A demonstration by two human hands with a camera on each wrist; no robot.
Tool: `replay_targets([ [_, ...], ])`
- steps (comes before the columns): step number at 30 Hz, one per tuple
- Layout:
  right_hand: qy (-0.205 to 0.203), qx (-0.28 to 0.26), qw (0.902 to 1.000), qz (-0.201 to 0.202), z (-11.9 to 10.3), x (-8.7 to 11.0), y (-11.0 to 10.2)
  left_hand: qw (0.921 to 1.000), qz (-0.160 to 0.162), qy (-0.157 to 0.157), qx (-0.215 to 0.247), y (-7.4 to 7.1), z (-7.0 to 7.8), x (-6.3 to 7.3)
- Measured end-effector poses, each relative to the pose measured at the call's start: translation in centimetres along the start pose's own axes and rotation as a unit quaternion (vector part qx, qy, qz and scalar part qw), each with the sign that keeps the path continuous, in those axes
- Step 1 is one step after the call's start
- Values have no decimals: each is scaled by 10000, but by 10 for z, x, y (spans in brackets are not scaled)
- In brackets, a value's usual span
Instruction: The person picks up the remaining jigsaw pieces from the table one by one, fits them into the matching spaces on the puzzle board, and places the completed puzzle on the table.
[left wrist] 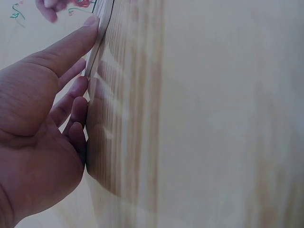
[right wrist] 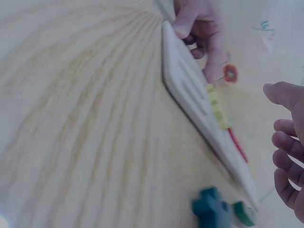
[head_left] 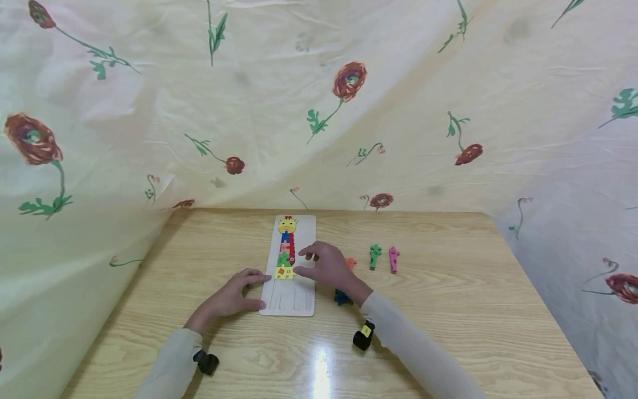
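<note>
A white puzzle board (head_left: 294,299) lies lengthwise on the wooden table (head_left: 448,310). It carries a giraffe built from coloured pieces (head_left: 285,255), with bare slots at its near end. My left hand (head_left: 234,293) rests against the board's left edge, index finger and thumb touching it; the left wrist view shows the thumb (left wrist: 71,45) pressed on that edge (left wrist: 97,42). My right hand (head_left: 326,266) hovers at the board's right edge beside the yellow piece, fingers relaxed and holding nothing. In the right wrist view the board (right wrist: 190,90) runs diagonally, my right hand (right wrist: 287,142) to its right.
Loose pieces lie right of the board: orange (head_left: 351,263), green (head_left: 374,256), pink (head_left: 394,259), and a dark blue one (head_left: 341,298) by my right wrist, also seen as the dark blue piece (right wrist: 211,209). A flowered cloth (head_left: 319,111) hangs behind and on both sides.
</note>
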State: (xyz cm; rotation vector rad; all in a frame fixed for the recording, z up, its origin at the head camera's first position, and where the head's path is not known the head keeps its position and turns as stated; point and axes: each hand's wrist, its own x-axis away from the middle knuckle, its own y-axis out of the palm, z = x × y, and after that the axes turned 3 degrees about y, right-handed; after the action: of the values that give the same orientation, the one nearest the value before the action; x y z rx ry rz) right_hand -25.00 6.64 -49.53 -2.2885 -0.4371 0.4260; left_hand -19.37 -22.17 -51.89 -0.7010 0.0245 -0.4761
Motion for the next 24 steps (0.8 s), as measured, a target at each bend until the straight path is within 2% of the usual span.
replay_targets([
  [7, -155, -71, 9997, 160, -1, 25, -29, 10000, 51, -80, -22, 1, -2, 0],
  [18, -321, 7, 9990, 317, 21, 69, -59, 9999, 39, -21, -92, 0, 0, 1],
  [24, -18, -70, 9999, 111, 34, 89, -62, 9999, 73, -150, 6, 0, 0, 1],
])
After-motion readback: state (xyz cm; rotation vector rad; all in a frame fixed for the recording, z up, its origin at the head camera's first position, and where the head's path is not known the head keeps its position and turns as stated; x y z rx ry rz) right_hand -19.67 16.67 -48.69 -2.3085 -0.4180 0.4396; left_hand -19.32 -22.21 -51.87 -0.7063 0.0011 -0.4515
